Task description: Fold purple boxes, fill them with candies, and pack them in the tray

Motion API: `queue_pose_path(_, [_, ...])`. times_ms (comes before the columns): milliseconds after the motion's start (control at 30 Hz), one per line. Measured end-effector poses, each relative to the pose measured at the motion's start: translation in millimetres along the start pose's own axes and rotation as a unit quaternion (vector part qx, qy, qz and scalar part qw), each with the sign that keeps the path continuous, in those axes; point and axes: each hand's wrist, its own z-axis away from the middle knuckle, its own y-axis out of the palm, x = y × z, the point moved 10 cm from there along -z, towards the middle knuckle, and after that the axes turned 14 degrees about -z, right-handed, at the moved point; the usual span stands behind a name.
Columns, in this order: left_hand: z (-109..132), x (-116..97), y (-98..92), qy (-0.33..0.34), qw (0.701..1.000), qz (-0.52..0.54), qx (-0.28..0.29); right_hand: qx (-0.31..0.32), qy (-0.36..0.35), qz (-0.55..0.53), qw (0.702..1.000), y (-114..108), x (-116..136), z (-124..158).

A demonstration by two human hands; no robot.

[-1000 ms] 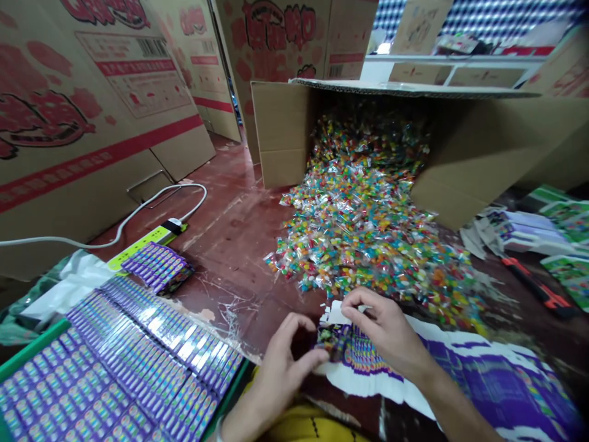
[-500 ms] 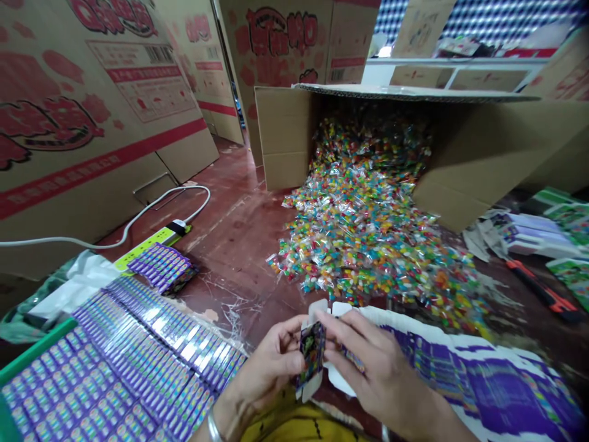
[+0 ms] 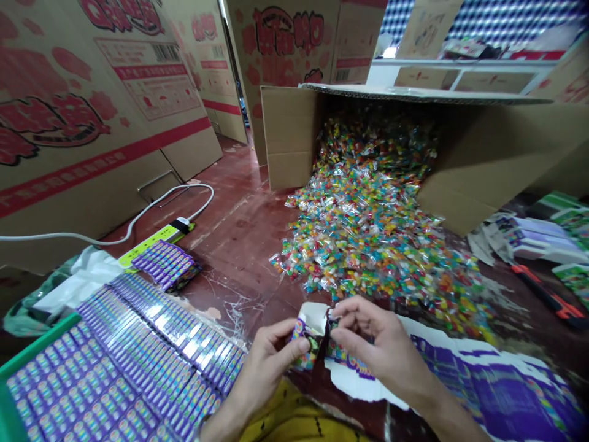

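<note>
Within the left hand (image 3: 267, 359), a pinched box (image 3: 300, 328) could crease if squeezed; beside it, I can't tell what the right hand (image 3: 378, 336) grips

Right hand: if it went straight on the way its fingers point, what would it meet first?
Most likely the raised white flap of the small purple box in the left hand, just past the right hand. Depth is unclear; it might pass above.
</note>
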Motion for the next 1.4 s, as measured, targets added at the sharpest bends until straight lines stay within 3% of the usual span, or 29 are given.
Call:
queue_pose_path(100, [1, 9, -8.4, 0.018, 0.995, 0.042, -0.090, -0.028, -0.053, 0.004, 0.998, 7, -2, -1])
queue_pose_path(233, [4, 35, -13.6, -0.026, 0.976, 0.099, -0.194, -0.096, -0.126, 0.096, 0.983, 12, -6, 2])
queue_pose_path(333, [9, 33, -24.8, 0.008, 0.957, 0.089, -0.276, -0.144, -0.143, 0.086, 0.975, 10, -15, 0])
queue_pose_path(400, [11, 28, -28.7, 0.041, 0.951, 0.074, -0.296, -0.160, -0.151, 0.038, 0.975, 6, -21, -2])
queue_pose_path(500, [9, 24, -22.9, 0.052, 0.969, 0.033, -0.241, -0.171, -0.196, 0.022, 0.965, 3, -19, 0])
queue_pose_path(633, [8, 23, -16.7, 0.045, 0.988, -0.046, -0.141, -0.174, -0.258, 0.085, 0.946, 3, -7, 7])
queue_pose_path(733, [7, 19, -17.2, 0.047, 0.990, -0.092, -0.098, -0.167, -0.270, 0.088, 0.944, 4, 0, 8])
queue_pose_path(833, [6, 15, -14.0, 0.032, 0.995, -0.063, -0.069, -0.144, -0.245, 0.073, 0.956, 7, 0, 3])
queue_pose_path(933, [4, 15, -10.5, 0.009, 0.997, 0.010, -0.072, -0.130, -0.196, 0.002, 0.972, 8, -9, -4])
queue_pose_path(1033, [6, 13, -14.2, 0.014, 0.991, 0.062, -0.115, -0.131, -0.169, -0.099, 0.972, 5, -18, -9])
queue_pose_path(1233, [12, 9, -18.7, 0.022, 0.989, 0.064, -0.134, -0.036, -0.174, -0.097, 0.979, 16, 0, -19])
queue_pose_path(1400, [14, 8, -22.4, 0.017, 0.988, 0.046, -0.148, -0.046, -0.035, -0.116, 0.992, 17, -12, -26])
